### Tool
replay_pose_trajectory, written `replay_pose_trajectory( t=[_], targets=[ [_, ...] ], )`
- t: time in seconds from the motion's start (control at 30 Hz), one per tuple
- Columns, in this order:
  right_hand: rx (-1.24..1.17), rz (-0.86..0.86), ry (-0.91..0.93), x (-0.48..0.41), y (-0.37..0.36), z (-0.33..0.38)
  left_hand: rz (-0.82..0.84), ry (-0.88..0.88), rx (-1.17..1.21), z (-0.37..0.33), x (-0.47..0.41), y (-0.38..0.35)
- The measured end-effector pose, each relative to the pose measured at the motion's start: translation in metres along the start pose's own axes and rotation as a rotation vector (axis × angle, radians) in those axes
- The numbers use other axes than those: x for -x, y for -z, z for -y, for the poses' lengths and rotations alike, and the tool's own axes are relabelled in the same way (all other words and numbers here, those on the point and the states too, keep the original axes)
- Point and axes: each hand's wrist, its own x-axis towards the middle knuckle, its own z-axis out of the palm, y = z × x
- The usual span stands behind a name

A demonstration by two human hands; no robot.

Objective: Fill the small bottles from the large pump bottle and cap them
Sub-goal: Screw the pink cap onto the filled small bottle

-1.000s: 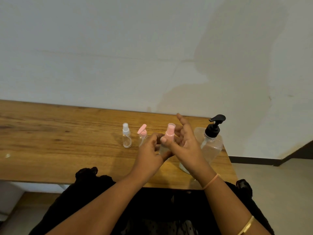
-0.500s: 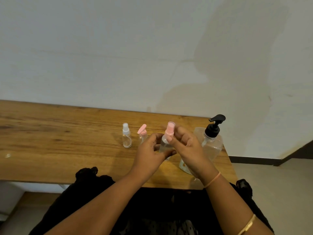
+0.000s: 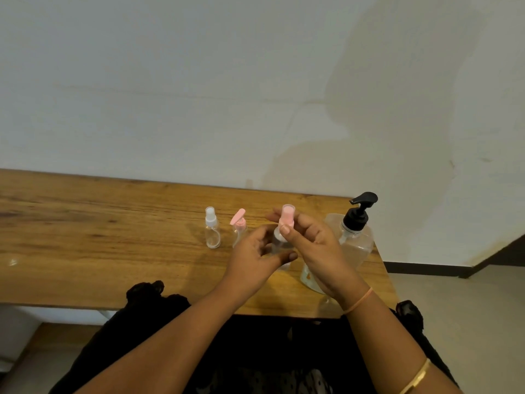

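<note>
**Pink cap pinched, clear bottle in the balance**

Pink is the colour to watch: the right hand (image 3: 315,245) has its grip pinched on the pink spray cap (image 3: 287,213), thumb in front, fingers behind. The left hand (image 3: 255,254) has its grip curled round the small clear bottle (image 3: 279,245) below it. The bottle is upright, near the front of the wooden surface (image 3: 85,237); whether its base touches down is hidden.

Now the dangers. Smooth plastic in a light grip can spin with the cap instead of resisting it, and then the thread never seats. A cap set on crooked would bind or leak. How full the bottle is, I cannot tell, but any tilt with the cap loose risks a spill.

The large pump bottle (image 3: 356,240) stands just behind the right wrist, so a wide twist could knock it. To the left, the white-capped spray bottle (image 3: 211,231) and the pink flip-top bottle (image 3: 238,223) stand near the left knuckles, light and easy to topple.
</note>
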Motion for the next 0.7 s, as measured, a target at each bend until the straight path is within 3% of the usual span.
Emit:
replay_pose_trajectory(
  t=[0.5, 0.6, 0.7],
  targets=[
    [0.304, -0.372, 0.123, -0.003, -0.026, -0.019, -0.078, -0.005, -0.153, 0.006, 0.002, -0.004],
    [0.223, -0.310, 0.096, -0.003, -0.022, -0.014, -0.045, 0.017, -0.126, 0.005, -0.001, -0.002],
    [0.052, -0.089, -0.002, -0.002, -0.009, -0.005, 0.028, 0.049, -0.011, 0.000, -0.003, 0.002]
  ],
)
